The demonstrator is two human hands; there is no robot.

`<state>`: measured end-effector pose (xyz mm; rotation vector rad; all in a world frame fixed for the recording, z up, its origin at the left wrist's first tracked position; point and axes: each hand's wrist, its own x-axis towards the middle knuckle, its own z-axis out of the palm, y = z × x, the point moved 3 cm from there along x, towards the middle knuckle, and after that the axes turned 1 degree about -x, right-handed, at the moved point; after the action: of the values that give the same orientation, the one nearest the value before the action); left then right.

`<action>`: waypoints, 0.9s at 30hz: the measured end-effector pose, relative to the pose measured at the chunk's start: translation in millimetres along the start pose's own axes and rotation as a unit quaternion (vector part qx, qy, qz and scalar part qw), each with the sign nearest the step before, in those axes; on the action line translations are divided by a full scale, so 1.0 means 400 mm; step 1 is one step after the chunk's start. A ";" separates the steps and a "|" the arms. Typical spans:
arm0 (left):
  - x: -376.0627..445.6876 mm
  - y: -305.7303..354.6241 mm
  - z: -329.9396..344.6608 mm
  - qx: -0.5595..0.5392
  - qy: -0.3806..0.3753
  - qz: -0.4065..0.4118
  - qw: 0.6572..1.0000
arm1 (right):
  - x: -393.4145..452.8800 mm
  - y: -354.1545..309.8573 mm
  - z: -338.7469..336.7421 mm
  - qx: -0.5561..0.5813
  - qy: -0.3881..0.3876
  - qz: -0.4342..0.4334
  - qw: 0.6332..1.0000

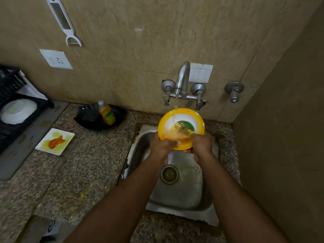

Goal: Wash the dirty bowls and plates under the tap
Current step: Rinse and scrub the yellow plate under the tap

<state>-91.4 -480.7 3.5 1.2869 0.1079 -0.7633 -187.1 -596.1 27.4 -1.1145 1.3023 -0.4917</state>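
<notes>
At the far left of the counter, a black crate (10,109) holds an upturned white bowl (18,111), and just to its right a square white plate (55,141) smeared with orange and green sauce lies flat on the speckled stone. Further along, a yellow bottle of dish soap (107,114) rests tilted in a black dish (100,118) against the wall. Over the steel sink (184,190), your left hand (162,146) grips the near rim of the yellow bowl (181,128), fingers curled round its edge. The bowl is tipped toward you under the tap (182,79), and a thin stream of water falls into its white inside. Your right hand (201,143) is at the bowl's right near edge, fingers reaching inside by a blurred green scrubber (186,126); its grip you cannot tell.
</notes>
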 end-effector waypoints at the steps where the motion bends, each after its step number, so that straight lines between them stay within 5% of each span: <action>1: -0.002 -0.013 0.018 0.004 -0.014 0.031 0.999 | 0.000 0.004 0.000 0.016 0.040 -0.017 0.999; 8: 0.046 -0.044 0.039 0.216 0.063 0.116 0.967 | -0.057 0.048 -0.017 0.068 0.059 -0.065 0.994; 12: 0.075 0.012 0.049 0.392 0.112 0.093 0.908 | -0.084 0.074 -0.027 0.052 0.043 -0.069 0.995; 15: 0.090 0.039 0.053 0.412 0.085 0.058 0.905 | -0.084 0.084 -0.023 0.031 0.042 -0.089 0.995; 17: 0.079 0.041 0.073 0.363 0.037 0.076 0.928 | -0.075 0.067 -0.028 0.053 0.055 -0.088 0.993; 19: 0.058 0.023 0.090 0.171 -0.031 0.068 0.983 | -0.066 0.041 -0.034 0.102 0.070 -0.086 0.989; 22: -0.003 -0.036 0.109 -0.080 -0.098 -0.002 0.992 | -0.049 0.014 -0.032 0.101 0.079 -0.112 0.985; 27: 0.001 -0.019 0.078 -0.090 -0.059 -0.105 0.989 | -0.050 0.026 -0.015 0.094 0.007 -0.096 0.991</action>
<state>-106.0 -509.2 6.8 1.0669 0.2143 -0.9873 -200.9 -577.4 29.2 -1.0844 1.1397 -0.7511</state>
